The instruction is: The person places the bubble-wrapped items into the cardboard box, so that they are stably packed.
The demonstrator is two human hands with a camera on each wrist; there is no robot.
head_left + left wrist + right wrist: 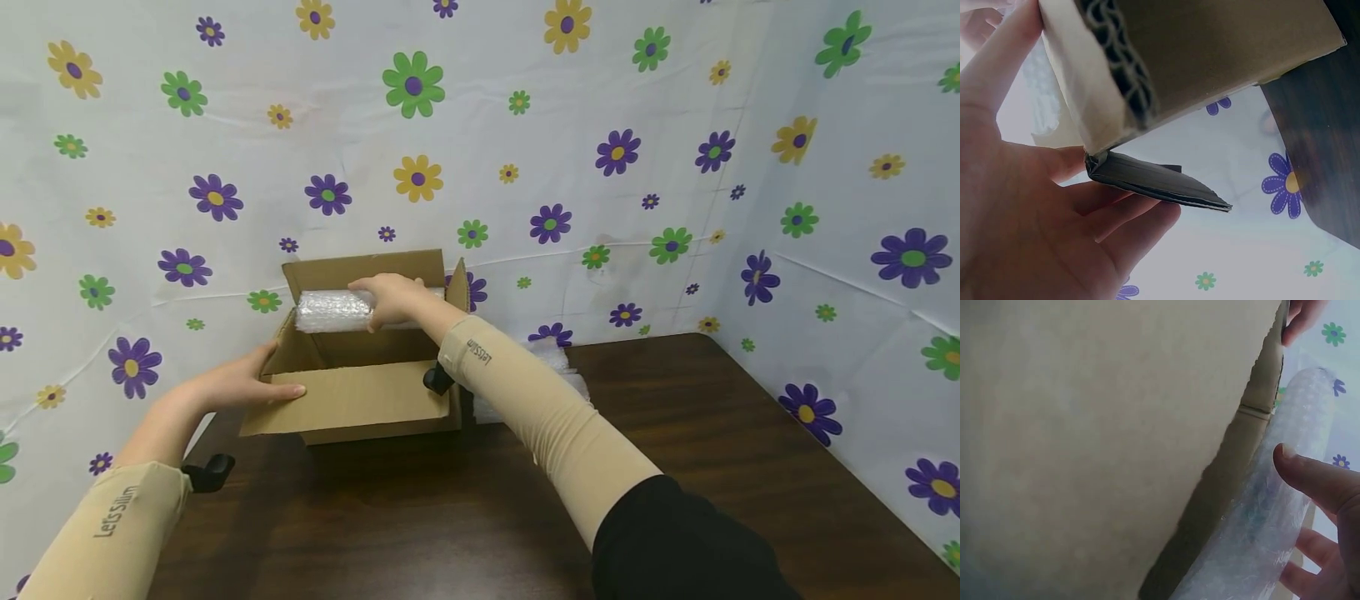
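The left hand (pixel 242 379) grips the cardboard box (pixel 382 432) on the desk (pixel 450 517) at its nine o'clock; beyond, toward twelve, the right hand (pixel 393 298) grasps the bubble-wrapped roll (pixel 330 312). Best keep the front flap (pixel 367 396) braced outward, the roll level.

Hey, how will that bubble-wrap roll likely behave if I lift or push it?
The roll probably holds its shape when lifted: it shows no sag either side of the right hand. Its rounded sides suggest it could turn if pushed. Its shiny plastic surface may feel slippery.
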